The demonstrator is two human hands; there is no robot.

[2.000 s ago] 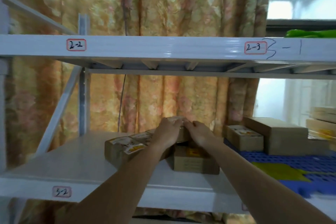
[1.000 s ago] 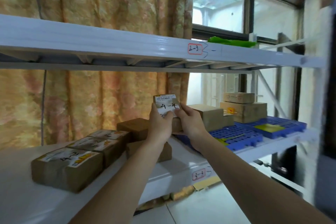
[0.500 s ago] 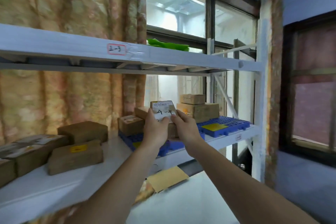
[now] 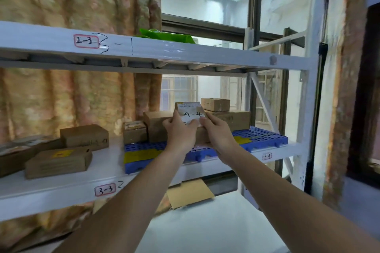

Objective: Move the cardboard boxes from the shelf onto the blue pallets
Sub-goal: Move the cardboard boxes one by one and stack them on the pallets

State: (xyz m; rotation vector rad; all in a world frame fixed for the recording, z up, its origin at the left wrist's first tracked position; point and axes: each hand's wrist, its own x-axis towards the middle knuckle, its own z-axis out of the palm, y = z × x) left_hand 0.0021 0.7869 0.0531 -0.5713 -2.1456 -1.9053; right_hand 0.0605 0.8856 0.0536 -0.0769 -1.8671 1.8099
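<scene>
both hands grasp one small brown cardboard box with a white label marked "4-4" [image 4: 190, 116]: left hand [image 4: 181, 134] on its left side, right hand [image 4: 219, 135] on its right, fingers curled round the edges. grip is clenched on the box at both ends. box is held in the air over the front of the near blue perforated plastic pallet [image 4: 144, 157], tilted back so the label faces the camera, not yet set down.

risks, as judgement:
- landing spot is tight. tall brown box [image 4: 157, 124] and small labelled box [image 4: 134, 132] already stand on that pallet just behind and to the left; a push inward could shove or tip them.
- setting it down tilted near the pallet's front edge could let it slide off to the floor below the white metal shelf [image 4: 61, 186].
- hands hide the surface under the box, so whether it's flat or fouled can't be told.
- stacked pair of boxes [image 4: 228, 115] on the far pallet [image 4: 265, 137] sits near the right elbow's path; a swing could knock the top one.
- flat boxes [image 4: 58, 162] left of the pallet are still to be moved.
</scene>
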